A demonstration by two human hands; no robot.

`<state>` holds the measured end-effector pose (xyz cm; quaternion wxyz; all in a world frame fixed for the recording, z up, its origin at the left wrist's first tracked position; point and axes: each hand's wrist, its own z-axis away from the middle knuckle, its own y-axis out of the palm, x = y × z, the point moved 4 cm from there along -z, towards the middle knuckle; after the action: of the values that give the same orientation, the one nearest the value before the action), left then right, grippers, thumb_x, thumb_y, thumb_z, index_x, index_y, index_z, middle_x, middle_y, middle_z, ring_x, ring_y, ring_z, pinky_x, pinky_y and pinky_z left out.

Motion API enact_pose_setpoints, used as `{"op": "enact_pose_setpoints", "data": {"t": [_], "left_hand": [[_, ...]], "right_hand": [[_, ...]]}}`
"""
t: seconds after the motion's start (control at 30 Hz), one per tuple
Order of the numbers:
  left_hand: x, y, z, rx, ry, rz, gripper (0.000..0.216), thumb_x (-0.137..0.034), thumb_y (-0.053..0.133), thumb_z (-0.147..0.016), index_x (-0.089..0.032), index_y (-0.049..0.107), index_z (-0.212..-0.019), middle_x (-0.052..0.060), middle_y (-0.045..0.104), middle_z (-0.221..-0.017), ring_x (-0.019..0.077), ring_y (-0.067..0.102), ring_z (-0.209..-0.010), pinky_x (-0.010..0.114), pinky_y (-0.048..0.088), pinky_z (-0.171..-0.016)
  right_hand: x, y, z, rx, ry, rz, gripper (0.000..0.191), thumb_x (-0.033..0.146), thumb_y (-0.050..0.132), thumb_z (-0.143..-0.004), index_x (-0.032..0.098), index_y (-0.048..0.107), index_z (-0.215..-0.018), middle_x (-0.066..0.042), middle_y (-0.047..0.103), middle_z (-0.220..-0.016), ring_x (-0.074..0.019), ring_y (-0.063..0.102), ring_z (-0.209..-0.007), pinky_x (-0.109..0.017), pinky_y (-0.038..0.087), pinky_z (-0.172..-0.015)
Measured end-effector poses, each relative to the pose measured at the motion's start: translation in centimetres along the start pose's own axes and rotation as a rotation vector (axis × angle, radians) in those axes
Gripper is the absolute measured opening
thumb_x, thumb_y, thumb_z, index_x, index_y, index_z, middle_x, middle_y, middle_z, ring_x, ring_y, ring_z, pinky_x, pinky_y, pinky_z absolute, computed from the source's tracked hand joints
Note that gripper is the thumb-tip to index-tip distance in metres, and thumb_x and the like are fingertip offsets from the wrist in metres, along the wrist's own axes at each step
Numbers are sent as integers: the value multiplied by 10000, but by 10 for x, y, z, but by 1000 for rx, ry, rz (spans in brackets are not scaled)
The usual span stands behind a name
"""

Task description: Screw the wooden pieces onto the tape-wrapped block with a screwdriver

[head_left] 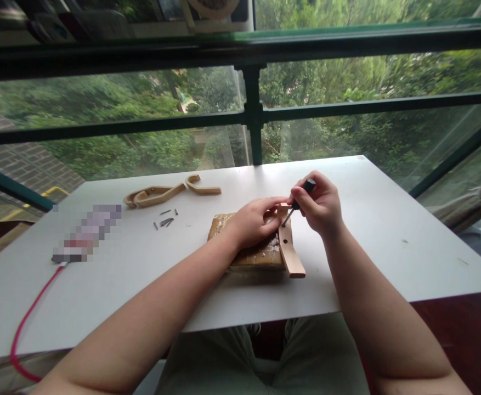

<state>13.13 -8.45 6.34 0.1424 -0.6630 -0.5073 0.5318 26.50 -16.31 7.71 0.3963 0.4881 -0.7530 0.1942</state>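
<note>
My right hand (320, 204) is closed around the black handle of a screwdriver (307, 187). Its thin metal shaft slants down to a hole in a pale wooden piece (292, 255), which has a second dark hole nearer me. My left hand (259, 222) grips the far end of that wooden piece, its fingers partly hidden behind it. Beneath lies a brown block wrapped in clear tape (260, 255), and the wooden piece rests along its right edge, its near end jutting past the block.
Several small screws (166, 221) lie on the white table (141, 285), left of the block. Behind them are curved wooden hooks (156, 195). A blurred-out device (92, 227) with a red cable (30, 315) sits at left. Green-framed windows (254, 115) border the table's far side.
</note>
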Motion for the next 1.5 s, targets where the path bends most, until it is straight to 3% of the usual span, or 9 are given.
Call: {"op": "enact_pose_setpoints", "data": {"t": [0.17,0.3,0.47,0.77,1.07,1.23,1.43,1.5], "left_hand": [[0,-1,0,12,-4,-17,403,-261,556,-868,-220,582,-1268,45,680,-1172,192,640,-1013,318,490,-945],[-4,-2,-1,27,4,1,381,-247,536,-876,-224,590,-1252,39,680,-1171,189,638,-1023,313,488,-951],[-3,-1,-2,33,3,14,390,-232,538,-868,-211,583,-1255,45,666,-1200,192,629,-1056,318,476,-980],[-1,0,0,7,4,-8,395,-241,543,-870,-221,586,-1262,38,683,-1155,181,636,-1015,306,475,-971],[-1,0,-1,31,6,-4,378,-231,547,-859,-231,597,-1234,33,688,-1145,185,640,-1005,297,491,-930],[-1,-1,-1,30,0,-9,387,-215,546,-852,-233,590,-1236,27,685,-1140,185,637,-1000,301,489,-933],[-4,-1,-1,34,-1,24,395,-206,532,-856,-225,584,-1246,39,670,-1189,186,636,-1041,301,486,-957],[-2,-1,-1,28,1,16,399,-211,543,-849,-222,586,-1246,40,673,-1180,190,638,-1036,305,487,-957]], "right_hand": [[-1,3,0,8,10,-8,239,364,655,-834,218,554,-995,13,597,-689,-112,556,-563,-245,428,-502],[0,3,2,63,31,-84,271,374,581,-870,213,557,-1086,26,555,-642,-82,438,-463,-223,311,-413],[1,1,4,119,53,-162,263,386,479,-891,184,580,-1025,-10,604,-677,-65,352,-422,-225,192,-377],[3,1,0,77,38,-78,304,395,665,-823,219,423,-767,0,605,-700,-81,469,-515,-204,315,-418],[-3,5,1,123,115,-88,282,394,603,-871,237,375,-818,50,558,-571,-104,512,-487,-220,352,-452],[-1,5,1,108,96,-123,206,376,578,-873,228,435,-861,43,538,-573,-105,496,-512,-224,348,-483],[-2,3,5,155,145,-190,240,414,478,-833,208,517,-951,1,587,-646,-85,343,-420,-218,178,-390],[-2,3,6,149,155,-181,220,404,493,-844,204,525,-931,-7,593,-655,-87,371,-433,-215,193,-387]]}}
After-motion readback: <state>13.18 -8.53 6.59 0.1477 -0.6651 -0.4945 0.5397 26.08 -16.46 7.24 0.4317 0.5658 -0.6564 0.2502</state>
